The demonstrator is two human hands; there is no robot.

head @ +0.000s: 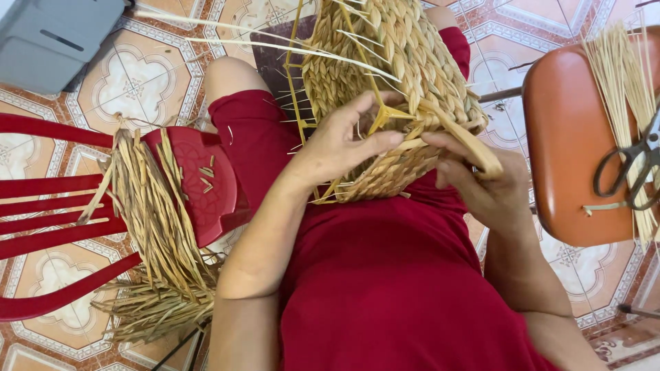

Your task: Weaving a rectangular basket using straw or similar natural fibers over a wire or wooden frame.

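A half-woven basket of braided straw on a yellow wire frame rests on my lap, over red clothing. My left hand presses flat on the basket's lower edge, fingers spread across the weave and the wire. My right hand grips a thick tan straw strand that curves out of the basket's rim. Thin loose straw ends stick out of the top left of the weave.
A red plastic chair at my left carries a bundle of dried straw. An orange stool at my right holds pale straw stalks and dark scissors. A grey box sits on the patterned floor tiles.
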